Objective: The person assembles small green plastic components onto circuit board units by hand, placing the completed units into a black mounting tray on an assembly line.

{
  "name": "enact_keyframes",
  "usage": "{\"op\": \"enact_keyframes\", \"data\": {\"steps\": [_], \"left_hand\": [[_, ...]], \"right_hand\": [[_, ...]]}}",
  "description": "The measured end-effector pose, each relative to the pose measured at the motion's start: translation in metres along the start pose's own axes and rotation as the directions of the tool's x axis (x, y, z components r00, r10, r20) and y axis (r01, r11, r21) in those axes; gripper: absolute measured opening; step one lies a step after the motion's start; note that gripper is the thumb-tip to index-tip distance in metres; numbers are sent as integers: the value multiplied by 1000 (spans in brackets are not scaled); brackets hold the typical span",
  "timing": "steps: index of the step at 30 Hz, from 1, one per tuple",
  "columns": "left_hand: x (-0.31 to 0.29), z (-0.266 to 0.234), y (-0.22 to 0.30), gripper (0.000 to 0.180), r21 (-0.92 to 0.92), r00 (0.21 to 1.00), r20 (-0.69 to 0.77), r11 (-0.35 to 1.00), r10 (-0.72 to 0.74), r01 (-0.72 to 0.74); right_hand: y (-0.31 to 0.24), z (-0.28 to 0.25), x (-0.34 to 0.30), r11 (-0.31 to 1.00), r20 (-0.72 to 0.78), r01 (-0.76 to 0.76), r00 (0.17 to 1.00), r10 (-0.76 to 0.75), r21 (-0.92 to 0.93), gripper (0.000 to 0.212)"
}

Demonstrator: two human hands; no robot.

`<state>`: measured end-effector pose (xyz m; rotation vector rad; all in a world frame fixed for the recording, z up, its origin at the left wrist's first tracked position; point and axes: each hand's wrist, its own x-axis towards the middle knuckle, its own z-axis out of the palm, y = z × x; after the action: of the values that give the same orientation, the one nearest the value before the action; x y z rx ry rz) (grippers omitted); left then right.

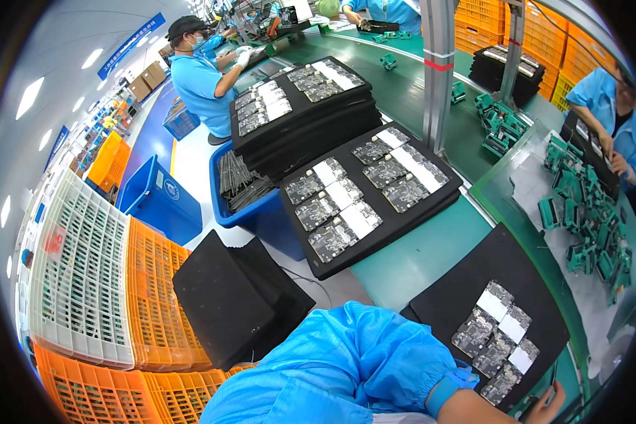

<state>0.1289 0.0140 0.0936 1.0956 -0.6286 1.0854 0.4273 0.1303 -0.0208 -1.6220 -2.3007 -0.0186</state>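
My left forearm, in a blue sleeve, reaches from the lower middle toward the lower right. At the bottom edge, fingers that appear to belong to my left hand curl beside a black foam sheet, around something thin and dark. The picture's edge cuts off much of this hand. Several circuit boards with white rectangular patches lie in overlapping rows on that sheet, just beyond my forearm. My right hand does not show.
Black foam stacks carry more boards ahead. A blue bin holds dark strips. Folded black foam and orange crates stand left. Green parts crowd the right side. Co-workers in blue work around the green bench.
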Motion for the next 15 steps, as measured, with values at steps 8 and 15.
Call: {"op": "enact_keyframes", "data": {"steps": [8, 15], "left_hand": [[0, 0, -1, 68, 63, 999, 37, 998, 12, -15], [-1, -6, -12, 66, 205, 989, 6, 967, 151, -149]], "right_hand": [[-7, 5, 10, 987, 129, -80, 987, 98, -138, 40], [25, 35, 7, 993, 13, -61, 998, 62, -103, 43]]}}
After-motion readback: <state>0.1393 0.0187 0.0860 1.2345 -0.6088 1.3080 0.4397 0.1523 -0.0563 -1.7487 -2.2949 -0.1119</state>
